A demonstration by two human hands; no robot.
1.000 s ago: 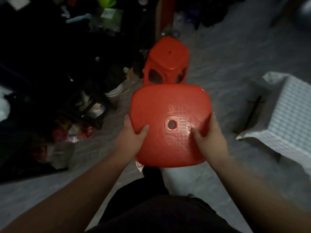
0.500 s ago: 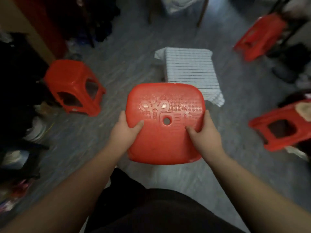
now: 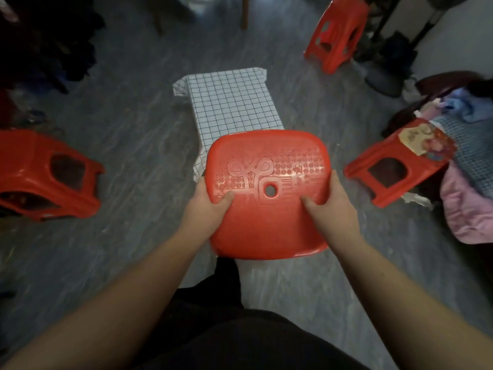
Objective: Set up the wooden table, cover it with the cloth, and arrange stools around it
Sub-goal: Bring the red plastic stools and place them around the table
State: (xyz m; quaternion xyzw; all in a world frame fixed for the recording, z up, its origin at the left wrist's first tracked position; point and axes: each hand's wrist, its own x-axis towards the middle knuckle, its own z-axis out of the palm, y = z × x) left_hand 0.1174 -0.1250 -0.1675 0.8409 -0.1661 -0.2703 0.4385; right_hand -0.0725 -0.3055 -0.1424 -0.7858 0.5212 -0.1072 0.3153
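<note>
Dim room, grey marbled floor [image 3: 128, 134]. Dark clutter [image 3: 53, 41] upper left. Heaped clothes [image 3: 469, 198] at right edge.

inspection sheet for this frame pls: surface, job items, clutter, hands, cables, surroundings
Surface: grey floor, dim light, no spills seen.
Job's things: low table under checked cloth, cloth hanging over the sides. Held stool seat up, in front of the table's near end. Left stool, right stool and far stool stand on the floor around the table.
Clutter: card on the right stool's seat; clothes pile against that stool.
Hands: left hand and right hand grip the held stool's seat edges, thumbs on top.
Cables: nothing seen.
Surroundings: dark heap far left; fan base far right.
</note>
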